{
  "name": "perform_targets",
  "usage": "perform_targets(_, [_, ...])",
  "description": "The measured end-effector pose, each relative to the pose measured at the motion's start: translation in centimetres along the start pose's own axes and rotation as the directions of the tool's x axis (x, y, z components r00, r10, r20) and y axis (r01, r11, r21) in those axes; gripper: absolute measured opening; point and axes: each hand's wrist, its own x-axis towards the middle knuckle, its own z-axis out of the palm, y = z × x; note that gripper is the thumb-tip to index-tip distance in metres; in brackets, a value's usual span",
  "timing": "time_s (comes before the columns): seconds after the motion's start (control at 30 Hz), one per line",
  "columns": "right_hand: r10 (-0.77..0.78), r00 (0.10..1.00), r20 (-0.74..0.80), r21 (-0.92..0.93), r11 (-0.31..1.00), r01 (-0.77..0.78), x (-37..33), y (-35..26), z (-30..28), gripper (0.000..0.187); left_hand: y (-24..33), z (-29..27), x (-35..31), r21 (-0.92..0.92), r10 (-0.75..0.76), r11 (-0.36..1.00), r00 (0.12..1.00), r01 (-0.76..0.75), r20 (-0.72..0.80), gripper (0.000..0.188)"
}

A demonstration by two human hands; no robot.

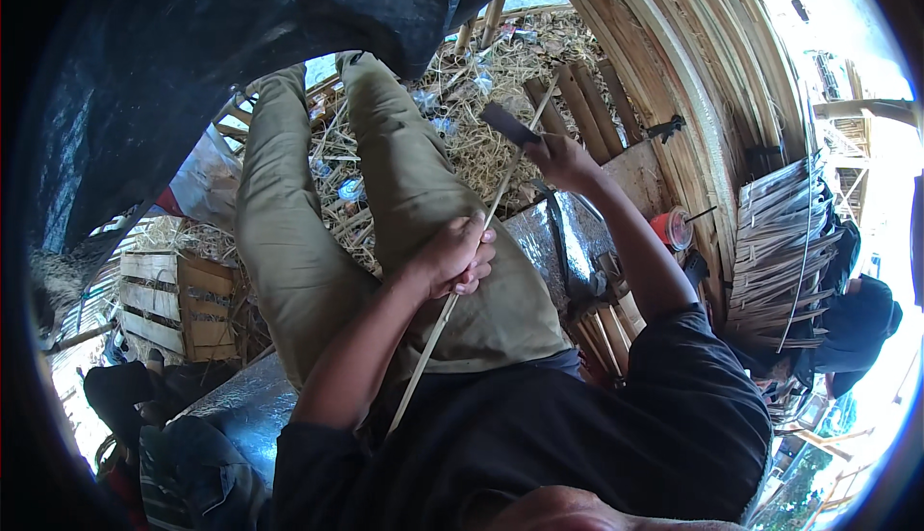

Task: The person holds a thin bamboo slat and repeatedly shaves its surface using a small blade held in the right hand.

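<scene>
A long, thin, pale strip of bamboo or wood (422, 364) slants across my lap, from beside my belly up past my right thigh. My left hand (458, 257) is closed around its middle, over the right trouser leg. Farther out, my right hand (566, 161) grips a knife with a broad, dark, flat blade (508, 124). This blade lies across the upper stretch of the strip, pointing up and left. Whether its edge bites into the strip I cannot tell. The knife's handle is hidden inside my fingers.
Shavings (462, 117) litter the ground beyond my legs. Long split slats (712, 59) are stacked at upper right, near a red cup with a straw (672, 230) and a strip bundle (780, 252). A wooden crate (154, 302) stands left. Dark sheeting (241, 59) hangs at upper left.
</scene>
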Motion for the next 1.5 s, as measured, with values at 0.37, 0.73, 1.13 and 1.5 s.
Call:
perform_targets(0.37, [-0.316,0.938,0.144,0.157,0.943,0.294,-2.0,0.5,-2.1,0.028,0.2,0.1,-0.3,0.004,0.002,1.0,1.0,-0.002,-0.004,0.039])
perform_targets(0.73, [-0.391,0.918,0.071,-0.217,0.892,0.397,-4.1,-3.1,-1.6,0.02,0.4,-0.2,-0.2,-0.04,-0.012,0.999,0.999,0.013,0.038,0.035])
perform_targets(1.13, [-0.111,0.98,0.164,-0.333,0.929,0.161,-3.9,-5.1,-0.9,0.026,0.6,0.0,-0.4,0.004,0.008,1.0,1.0,-0.008,0.007,0.029])
perform_targets(1.5, [-0.041,0.985,0.171,-0.458,0.881,0.116,-2.1,-5.1,-0.2,0.021,0.2,-0.7,-0.1,-0.044,0.031,0.999,0.999,-0.031,-0.01,0.032])
